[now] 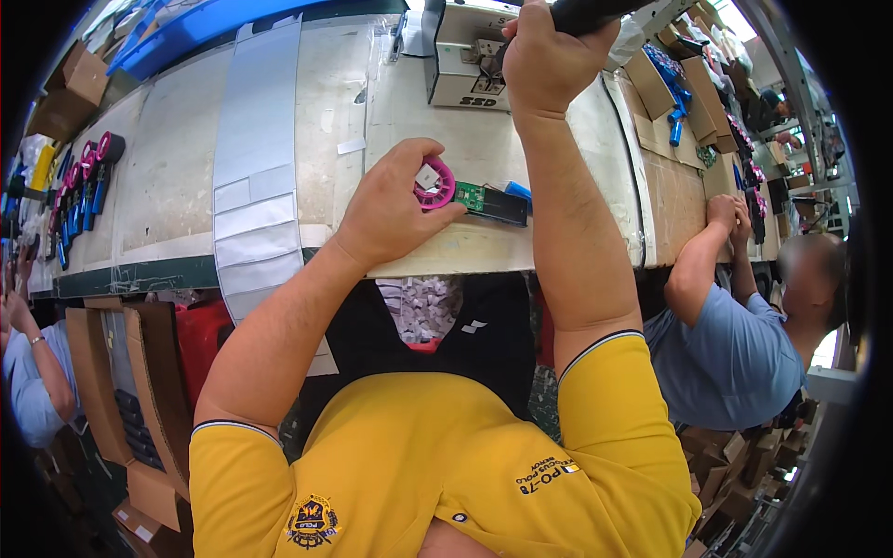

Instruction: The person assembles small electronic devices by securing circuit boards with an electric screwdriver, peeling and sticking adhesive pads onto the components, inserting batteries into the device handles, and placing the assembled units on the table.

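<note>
My left hand [395,200] is closed around a small fan assembly on the bench, thumb and fingers on either side of its pink ring [446,184]. A pale square piece sits inside the ring. From the ring, a green circuit board [471,196] and a dark, flat, elongated part [502,207] extend to the right. Just beyond them, a blue piece [518,191] is partly hidden by my right forearm. Up at the far side, my right hand [561,65] grips a thick black handle [591,13] beside a white metal machine [448,60].
A grey-white segmented strip [256,139] crosses the bench and hangs over its front edge. Several blue-handled units with pink rings [88,177] lie at the left. Cardboard boxes [707,98] and a co-worker in blue [735,325] are on the right. Small white pieces [423,307] fill a container below the edge.
</note>
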{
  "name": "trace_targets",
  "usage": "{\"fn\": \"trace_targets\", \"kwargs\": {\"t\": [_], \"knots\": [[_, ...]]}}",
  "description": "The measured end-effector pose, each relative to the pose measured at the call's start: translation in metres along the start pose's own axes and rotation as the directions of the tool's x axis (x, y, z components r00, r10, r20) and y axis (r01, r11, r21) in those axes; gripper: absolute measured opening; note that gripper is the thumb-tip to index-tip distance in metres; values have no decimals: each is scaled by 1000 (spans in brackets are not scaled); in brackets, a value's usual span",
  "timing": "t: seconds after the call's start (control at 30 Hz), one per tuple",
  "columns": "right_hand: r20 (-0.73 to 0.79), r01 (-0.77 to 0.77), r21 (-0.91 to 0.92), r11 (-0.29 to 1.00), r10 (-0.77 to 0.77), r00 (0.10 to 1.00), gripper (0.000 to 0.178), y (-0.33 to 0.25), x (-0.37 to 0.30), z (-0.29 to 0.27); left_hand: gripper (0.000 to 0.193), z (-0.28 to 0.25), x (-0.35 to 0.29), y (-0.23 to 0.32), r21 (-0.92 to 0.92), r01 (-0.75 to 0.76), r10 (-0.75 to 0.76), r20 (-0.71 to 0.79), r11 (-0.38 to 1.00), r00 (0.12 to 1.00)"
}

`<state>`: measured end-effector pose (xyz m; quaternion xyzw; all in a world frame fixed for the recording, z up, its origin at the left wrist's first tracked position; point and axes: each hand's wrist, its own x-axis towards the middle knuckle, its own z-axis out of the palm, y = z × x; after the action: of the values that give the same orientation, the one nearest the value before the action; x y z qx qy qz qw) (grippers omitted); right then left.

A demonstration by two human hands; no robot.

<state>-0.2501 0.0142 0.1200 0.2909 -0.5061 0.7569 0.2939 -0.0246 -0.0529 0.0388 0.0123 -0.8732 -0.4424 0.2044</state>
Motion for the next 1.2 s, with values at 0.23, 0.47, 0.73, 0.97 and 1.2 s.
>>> {"fn": "trace_targets", "kwargs": {"t": [0.23, 0.47, 0.73, 0.97, 1.2], "knots": [[358, -270, 53, 962, 234, 904, 33, -9, 10, -8, 64, -1, 0, 2, 4, 7, -7, 1, 1000, 1000], [346, -333, 9, 943, 309, 886, 33, -26, 10, 0, 65, -4, -2, 4, 7, 15, -15, 3, 1000, 1000], [213, -357, 147, 922, 323, 922, 39, -94, -34, -33, 67, -4, -1, -1, -13, -13, 13, 8, 1000, 1000], [385, -384, 290, 877, 261, 886, 53, -129, -78, -69, 70, -3, 0, -3, -100, -12, 15, 25, 995, 1000], [344, -300, 416, 858, 157, 926, 54, -108, -96, -58, 68, -3, 0, -5, -86, -9, 13, 46, 996, 999]]}}
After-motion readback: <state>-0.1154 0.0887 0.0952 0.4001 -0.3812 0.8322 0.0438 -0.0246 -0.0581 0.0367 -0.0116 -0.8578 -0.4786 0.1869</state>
